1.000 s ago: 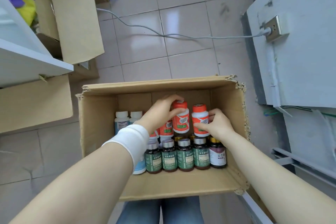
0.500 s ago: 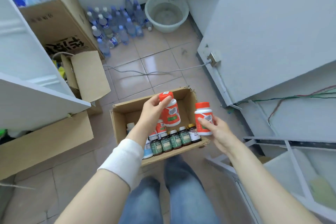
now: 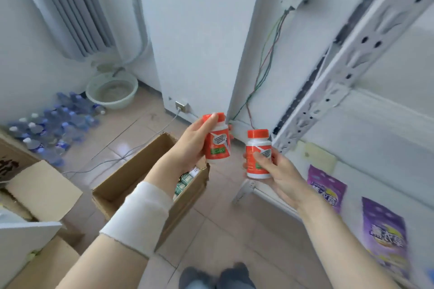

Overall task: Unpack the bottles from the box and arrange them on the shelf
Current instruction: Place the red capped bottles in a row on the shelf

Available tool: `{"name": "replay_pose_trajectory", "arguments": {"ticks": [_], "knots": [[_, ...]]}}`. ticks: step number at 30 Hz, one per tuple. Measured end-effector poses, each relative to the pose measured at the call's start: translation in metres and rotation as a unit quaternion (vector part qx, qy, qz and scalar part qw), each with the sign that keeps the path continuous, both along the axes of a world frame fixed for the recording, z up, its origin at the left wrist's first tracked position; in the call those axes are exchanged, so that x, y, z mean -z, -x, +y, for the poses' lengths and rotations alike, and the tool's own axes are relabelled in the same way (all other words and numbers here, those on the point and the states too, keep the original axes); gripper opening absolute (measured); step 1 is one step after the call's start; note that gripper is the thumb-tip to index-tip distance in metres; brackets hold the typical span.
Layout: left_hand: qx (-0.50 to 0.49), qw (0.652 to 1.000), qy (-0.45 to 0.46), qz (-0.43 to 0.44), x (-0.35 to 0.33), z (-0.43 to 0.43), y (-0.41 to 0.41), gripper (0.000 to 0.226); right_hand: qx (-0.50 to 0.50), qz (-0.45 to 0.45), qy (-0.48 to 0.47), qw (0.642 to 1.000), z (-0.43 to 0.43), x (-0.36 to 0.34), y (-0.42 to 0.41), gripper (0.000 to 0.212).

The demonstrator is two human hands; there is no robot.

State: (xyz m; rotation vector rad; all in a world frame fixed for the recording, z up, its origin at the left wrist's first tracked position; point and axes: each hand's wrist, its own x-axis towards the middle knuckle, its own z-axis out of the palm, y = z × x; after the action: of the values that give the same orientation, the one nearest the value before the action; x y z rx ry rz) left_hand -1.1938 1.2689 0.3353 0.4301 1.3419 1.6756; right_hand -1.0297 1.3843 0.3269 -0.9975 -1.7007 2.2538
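I hold one orange-capped bottle [image 3: 217,141] in my closed left hand [image 3: 191,142] and another bottle [image 3: 258,155] in my closed right hand [image 3: 279,171], both upright above the floor, ready for the shelf [image 3: 328,91].

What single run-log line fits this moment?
phase: carry to shelf | left hand: orange-capped bottle | right hand: second orange-capped bottle | box: bottles remain

From my view, open air lies ahead of both my hands toward the white shelf [image 3: 375,143], whose slotted upright post [image 3: 333,82] stands just right of the bottles, with purple packets [image 3: 326,185] occupying the lower shelf.
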Motion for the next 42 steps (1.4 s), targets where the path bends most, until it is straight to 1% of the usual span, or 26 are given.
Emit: {"name": "replay_pose_trajectory", "arguments": {"ticks": [1, 3, 4, 7, 8, 13, 16, 21, 24, 27, 28, 30, 32, 34, 36, 38, 39, 42], "knots": [[0.019, 1.0, -0.006, 0.016, -0.013, 0.009, -0.016, 0.038, 0.013, 0.016, 0.003, 1.0, 0.005, -0.009, -0.022, 0.087], [0.057, 0.997, -0.025, 0.048, -0.039, 0.027, -0.052, 0.045, 0.031, 0.05, 0.013, 0.998, 0.015, -0.026, -0.067, 0.091], [0.074, 0.995, -0.038, 0.061, -0.052, 0.036, -0.071, 0.043, 0.04, 0.066, 0.012, 0.997, 0.02, -0.036, -0.09, 0.091], [0.116, 0.987, -0.078, 0.083, -0.089, 0.07, -0.139, 0.027, 0.074, 0.112, -0.004, 0.991, 0.035, -0.063, -0.166, 0.086], [0.13, 0.983, -0.09, 0.092, -0.101, 0.084, -0.165, 0.026, 0.084, 0.122, -0.015, 0.989, 0.042, -0.072, -0.194, 0.085], [0.198, 0.958, -0.139, 0.151, -0.154, 0.156, -0.302, 0.036, 0.145, 0.132, -0.066, 0.978, 0.079, -0.112, -0.338, 0.093], [0.245, 0.94, -0.173, 0.161, -0.179, 0.195, -0.374, 0.038, 0.182, 0.135, -0.093, 0.969, 0.101, -0.131, -0.411, 0.092], [0.313, 0.916, -0.182, 0.174, -0.209, 0.257, -0.464, 0.039, 0.239, 0.145, -0.144, 0.949, 0.142, -0.16, -0.503, 0.09], [0.336, 0.906, -0.174, 0.19, -0.222, 0.297, -0.505, 0.021, 0.274, 0.176, -0.154, 0.933, 0.168, -0.175, -0.543, 0.086], [0.35, 0.897, -0.167, 0.211, -0.231, 0.341, -0.536, 0.017, 0.304, 0.191, -0.158, 0.92, 0.201, -0.191, -0.576, 0.09], [0.354, 0.894, -0.165, 0.221, -0.234, 0.356, -0.545, 0.015, 0.313, 0.189, -0.158, 0.917, 0.214, -0.197, -0.584, 0.089], [0.356, 0.888, -0.161, 0.242, -0.24, 0.391, -0.557, 0.012, 0.323, 0.174, -0.167, 0.915, 0.241, -0.211, -0.598, 0.071], [0.355, 0.883, -0.158, 0.264, -0.244, 0.429, -0.564, 0.021, 0.319, 0.157, -0.187, 0.916, 0.273, -0.223, -0.607, 0.057], [0.347, 0.873, -0.144, 0.311, -0.247, 0.467, -0.569, 0.038, 0.301, 0.127, -0.216, 0.92, 0.307, -0.234, -0.612, 0.055], [0.345, 0.861, -0.135, 0.347, -0.253, 0.507, -0.573, 0.047, 0.288, 0.08, -0.239, 0.924, 0.348, -0.243, -0.613, 0.06], [0.346, 0.858, -0.123, 0.358, -0.256, 0.545, -0.577, 0.046, 0.282, 0.035, -0.256, 0.924, 0.388, -0.246, -0.612, 0.063], [0.342, 0.857, -0.116, 0.368, -0.256, 0.564, -0.578, 0.044, 0.281, 0.01, -0.263, 0.923, 0.408, -0.245, -0.611, 0.061], [0.329, 0.835, -0.085, 0.433, -0.251, 0.619, -0.581, 0.045, 0.273, -0.075, -0.286, 0.916, 0.463, -0.237, -0.608, 0.058]]}}
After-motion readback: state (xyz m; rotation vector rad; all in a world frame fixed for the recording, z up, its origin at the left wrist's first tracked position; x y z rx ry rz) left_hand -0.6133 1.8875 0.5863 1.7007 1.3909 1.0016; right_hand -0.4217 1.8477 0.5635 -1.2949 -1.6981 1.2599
